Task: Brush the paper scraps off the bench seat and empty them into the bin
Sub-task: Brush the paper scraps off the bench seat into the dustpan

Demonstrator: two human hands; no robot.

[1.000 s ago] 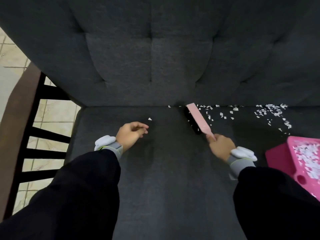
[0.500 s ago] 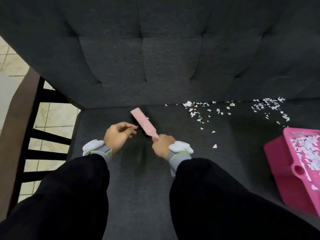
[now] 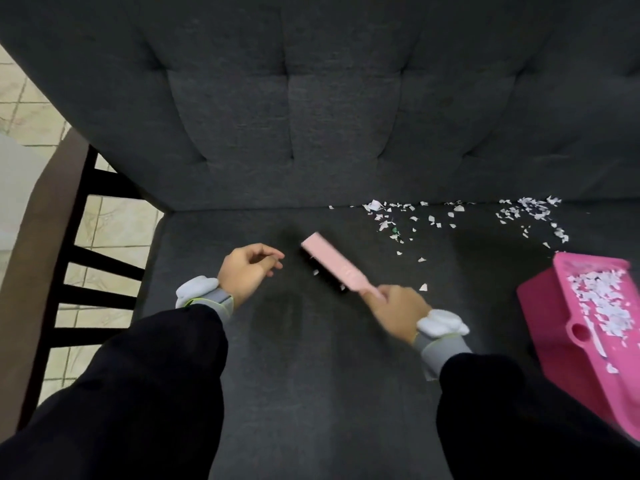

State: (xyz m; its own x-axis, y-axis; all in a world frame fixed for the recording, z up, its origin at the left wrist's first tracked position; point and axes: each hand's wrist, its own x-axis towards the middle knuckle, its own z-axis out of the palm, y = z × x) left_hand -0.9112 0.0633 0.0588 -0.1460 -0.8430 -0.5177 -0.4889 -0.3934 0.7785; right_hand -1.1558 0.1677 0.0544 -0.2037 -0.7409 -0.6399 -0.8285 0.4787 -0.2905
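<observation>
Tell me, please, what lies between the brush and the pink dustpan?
In the head view, a few white paper scraps lie on bare seat fabric between the brush and the dustpan.

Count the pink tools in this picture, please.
2. The brush is held by the right hand near the middle; the dustpan, with paper scraps inside, stands at the right, partly out of frame.

I have the pale pink flat-backed hand brush (image 3: 332, 263) mid-way across the dark grey fabric bench seat (image 3: 311, 393), left hand (image 3: 247, 271) just left of it, right hand (image 3: 398, 310) at its near end, small white paper scraps (image 3: 391, 220) behind and rightward along the tufted grey fabric backrest (image 3: 346, 116), more inside the bright pink plastic dustpan (image 3: 540, 306) far right, black slatted wooden chair (image 3: 93, 268) left of the seat.
</observation>
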